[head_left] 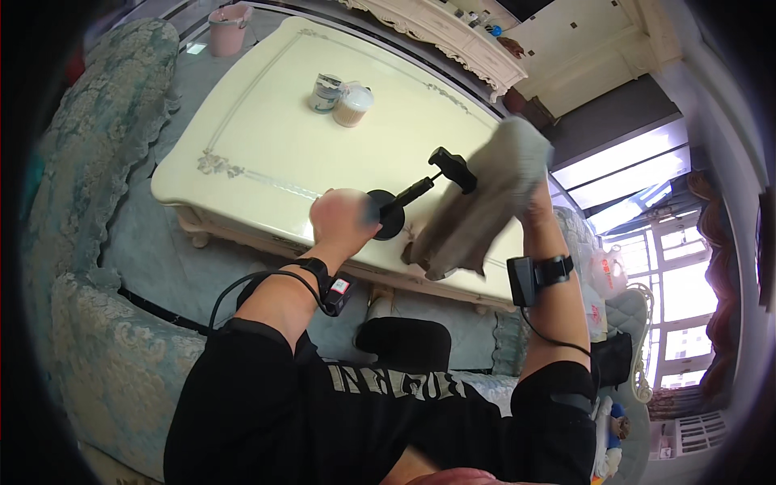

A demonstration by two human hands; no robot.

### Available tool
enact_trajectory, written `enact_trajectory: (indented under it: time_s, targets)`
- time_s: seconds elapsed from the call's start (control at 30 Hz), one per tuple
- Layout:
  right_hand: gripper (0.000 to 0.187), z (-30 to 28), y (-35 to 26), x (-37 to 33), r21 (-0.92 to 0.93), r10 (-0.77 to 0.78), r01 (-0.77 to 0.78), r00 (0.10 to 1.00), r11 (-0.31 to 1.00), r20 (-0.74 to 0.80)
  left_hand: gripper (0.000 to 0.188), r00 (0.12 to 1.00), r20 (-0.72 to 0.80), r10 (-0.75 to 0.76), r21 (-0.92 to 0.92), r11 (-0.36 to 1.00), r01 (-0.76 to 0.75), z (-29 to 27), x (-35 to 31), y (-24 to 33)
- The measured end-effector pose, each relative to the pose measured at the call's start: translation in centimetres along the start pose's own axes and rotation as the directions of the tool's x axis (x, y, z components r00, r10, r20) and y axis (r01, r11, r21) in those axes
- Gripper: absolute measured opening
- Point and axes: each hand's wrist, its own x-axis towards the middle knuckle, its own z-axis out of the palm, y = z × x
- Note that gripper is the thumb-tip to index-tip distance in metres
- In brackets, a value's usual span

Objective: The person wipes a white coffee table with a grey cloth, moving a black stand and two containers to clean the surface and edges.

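Note:
My left hand [341,218], partly blurred, is closed on the round base of a black phone stand [415,193]. The stand tilts over the near part of the table, its rod pointing up and right to a clamp-shaped head. To the right, my right hand [537,200] grips a grey cloth [485,202], which covers most of its fingers. The cloth hangs down beside the stand's head, smeared by motion at its top. Whether it touches the head cannot be made out.
The cream coffee table [242,129] carries two small tubs, one grey-white [325,94] and one pale with a white lid [353,106]. A pink bucket [229,31] stands on the floor beyond its left corner. A patterned sofa [105,137] lines the left.

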Motion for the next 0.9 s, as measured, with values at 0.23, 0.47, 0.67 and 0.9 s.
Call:
enact_trajectory:
  time_s: [0.23, 0.47, 0.67, 0.9]
  targets:
    - [0.033, 7.6, 1.2, 3.3, -0.813, 0.194, 0.579, 0.792, 0.063, 0.579, 0.069, 1.0, -0.013, -0.026, 0.021, 0.999, 0.026, 0.4, -0.2, -0.2]
    - [0.014, 8.1, 1.3, 2.7, -0.836, 0.186, 0.53, 0.844, -0.143, 0.503, 0.068, 0.999, -0.041, -0.001, 0.062, 0.998, 0.003, 0.6, 0.0, -0.1]
    - [0.024, 8.0, 0.2, 3.4, -0.849, 0.314, 0.529, 0.806, -0.003, 0.501, 0.067, 0.998, -0.056, -0.009, 0.077, 0.997, 0.013, 0.8, 0.1, -0.1]
    - [0.034, 4.7, 1.5, 3.0, -0.702, 0.029, 0.282, 0.918, 0.654, 0.396, 0.068, 0.999, -0.041, -0.016, 0.06, 0.998, 0.018, 0.7, 0.0, -0.1]
